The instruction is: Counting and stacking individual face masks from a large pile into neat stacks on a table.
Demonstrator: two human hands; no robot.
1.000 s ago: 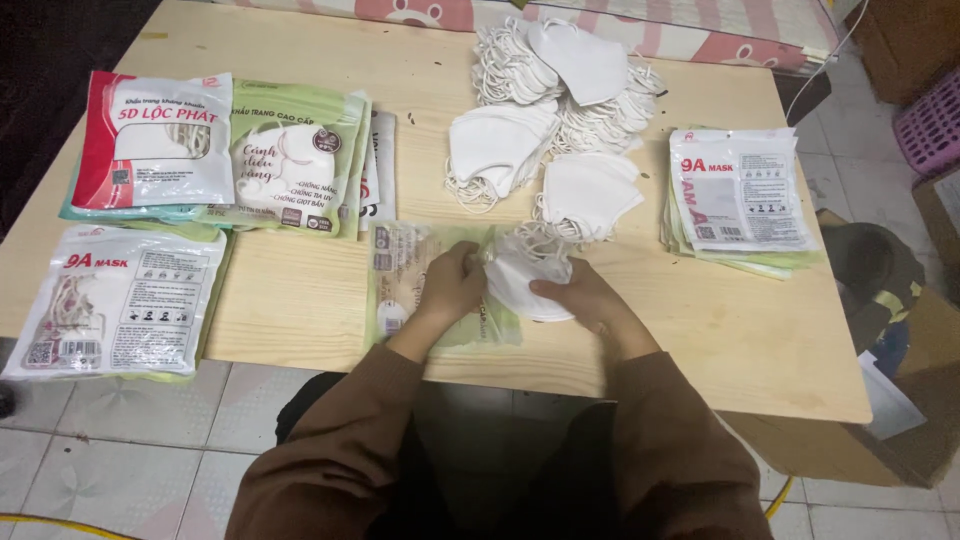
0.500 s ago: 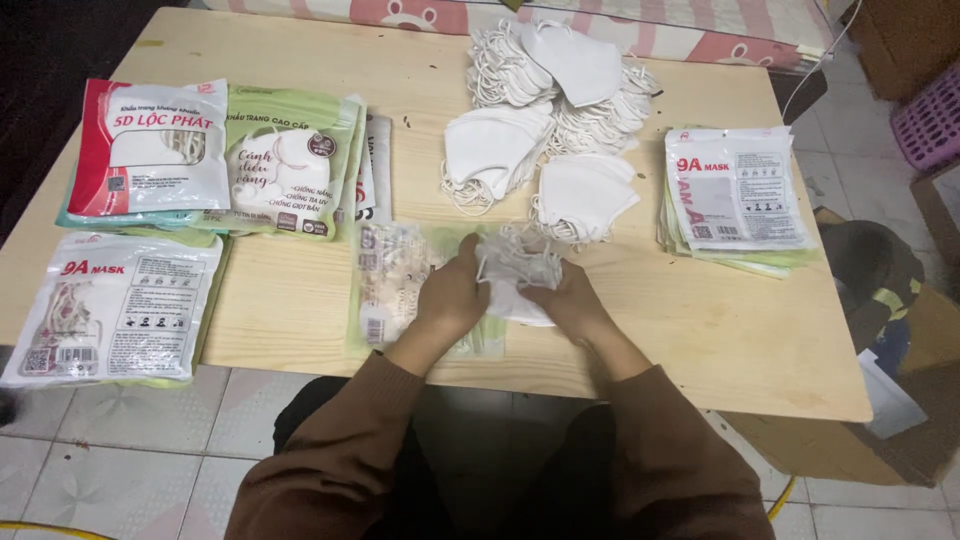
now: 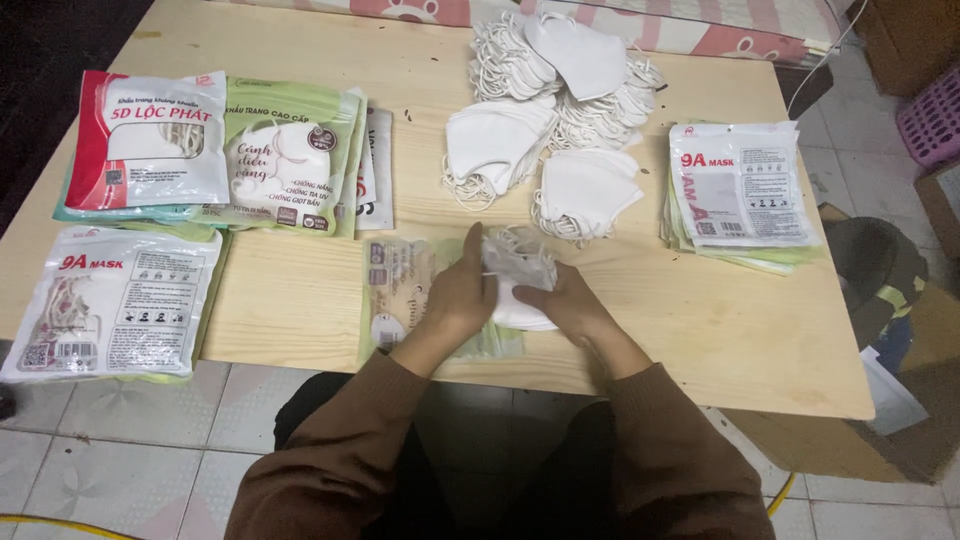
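My left hand [image 3: 462, 292] and my right hand [image 3: 572, 303] meet near the front edge of a pale wooden table [image 3: 300, 290]. Both grip a small stack of white face masks [image 3: 520, 275], pressed between the palms. Under my left hand lies a clear plastic pouch [image 3: 400, 290], flat on the wood and partly hidden by my wrist. Both arms wear brown sleeves.
A heap of loose white masks [image 3: 560, 110] lies at the back centre. Empty printed pouches [image 3: 738, 185] are stacked at the right. Filled mask packs sit at the left: red-and-white [image 3: 150, 150], green [image 3: 290, 165], and white [image 3: 110, 300]. Tiled floor and a pink crate [image 3: 930, 115] are at the right.
My hands have closed in around the mask stack and shifted slightly; the stack now sits more upright between my palms.
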